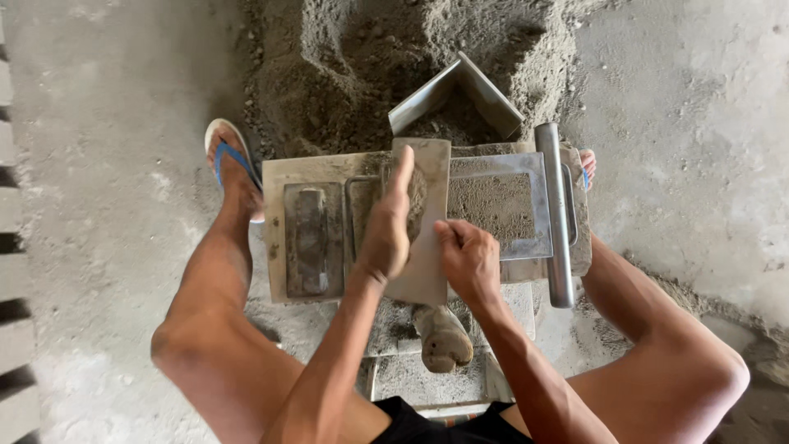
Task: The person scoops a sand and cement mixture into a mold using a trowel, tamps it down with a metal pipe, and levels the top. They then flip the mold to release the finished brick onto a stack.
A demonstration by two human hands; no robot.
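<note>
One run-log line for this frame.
left hand: edge-on above flat board | right hand: grips board edge | metal mould frame: sand-filled | sand pile: behind

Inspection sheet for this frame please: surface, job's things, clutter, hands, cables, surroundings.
Surface: wooden board dusted with grey mix, set on the concrete floor.
Job's things: flat trowel blade lying across the board; metal mould frame filled with grey mix; round metal bar beside it.
Clutter: rectangular metal block on the board; angled metal plate stuck in the sand pile.
Hands: left hand edge-on over the trowel blade, fingers straight; right hand pressing on the blade.
Cables: nothing seen.
Surroundings: blue sandal on one foot; bare legs at both sides.
</note>
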